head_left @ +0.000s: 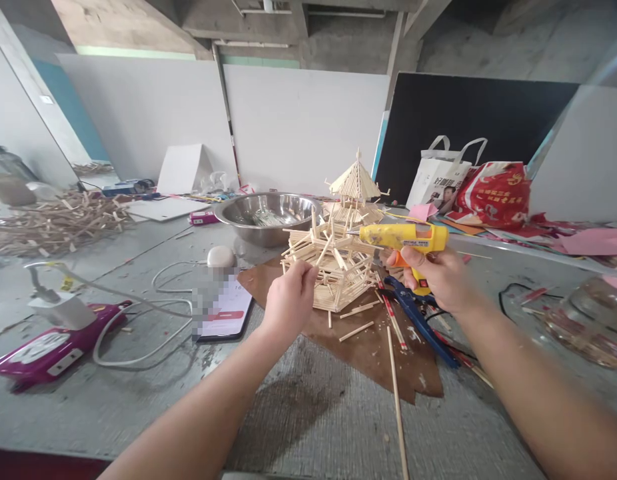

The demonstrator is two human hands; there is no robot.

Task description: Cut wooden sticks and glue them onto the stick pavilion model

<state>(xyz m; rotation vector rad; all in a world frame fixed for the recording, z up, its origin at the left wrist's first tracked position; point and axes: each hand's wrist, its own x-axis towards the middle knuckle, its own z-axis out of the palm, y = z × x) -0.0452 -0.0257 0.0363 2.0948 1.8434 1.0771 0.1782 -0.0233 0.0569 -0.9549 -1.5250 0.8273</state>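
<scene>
A pavilion model of thin wooden sticks [337,261] stands on a brown sheet [373,347] in the middle of the grey table. My left hand [290,298] is closed on the model's near left side and steadies it. My right hand [437,277] grips a yellow glue gun [401,238] by its handle, a finger on the orange trigger. The gun's nozzle points left and touches the upper part of the model. A second stick model with a pointed roof [356,187] stands just behind.
A steel bowl [266,215] sits behind the model. A phone [222,308], white cables and a magenta box [53,347] lie at left. Blue pliers [419,319] and loose sticks lie under my right hand. Bags [493,193] and a glass jar [591,320] are at right.
</scene>
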